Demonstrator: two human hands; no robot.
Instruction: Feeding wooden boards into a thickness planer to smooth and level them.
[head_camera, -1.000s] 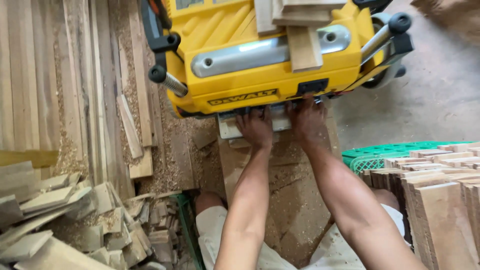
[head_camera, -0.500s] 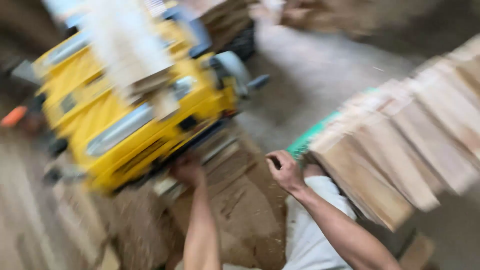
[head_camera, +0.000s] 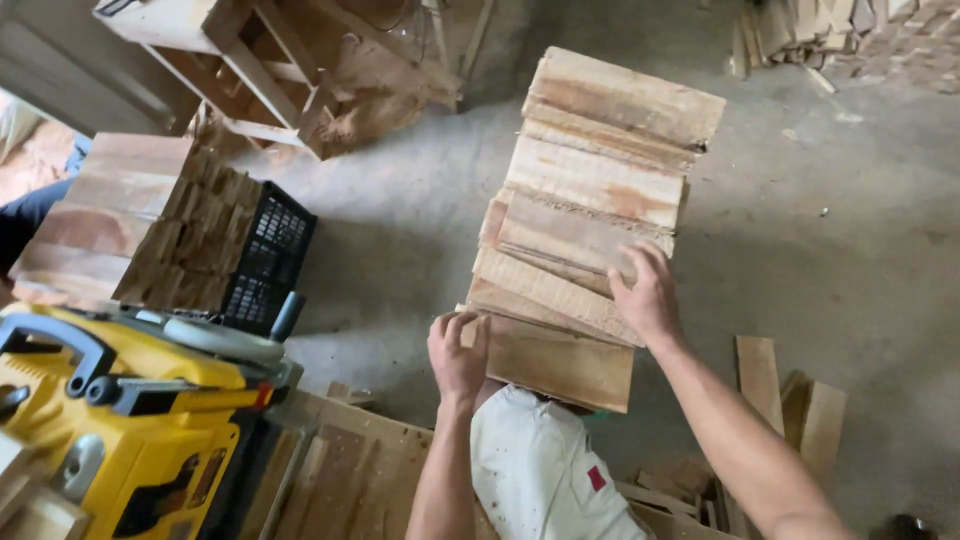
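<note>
A yellow planer machine (head_camera: 120, 420) is sitting at the lower left, with a black plastic crate (head_camera: 268, 262) standing just behind it. Cut wooden boards (head_camera: 130, 225) are lying piled over that crate. A wooden frame (head_camera: 290, 70) is resting on the concrete floor (head_camera: 850, 250) above, and offcuts (head_camera: 790, 400) are lying at right.

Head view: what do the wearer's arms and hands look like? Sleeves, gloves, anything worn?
Both forearms are bare, with no sleeve in frame. The left hand and right hand have no gloves, and no rings, watch or wristband show. The only clothing visible is the light off-white shorts with a small red patch.
</note>
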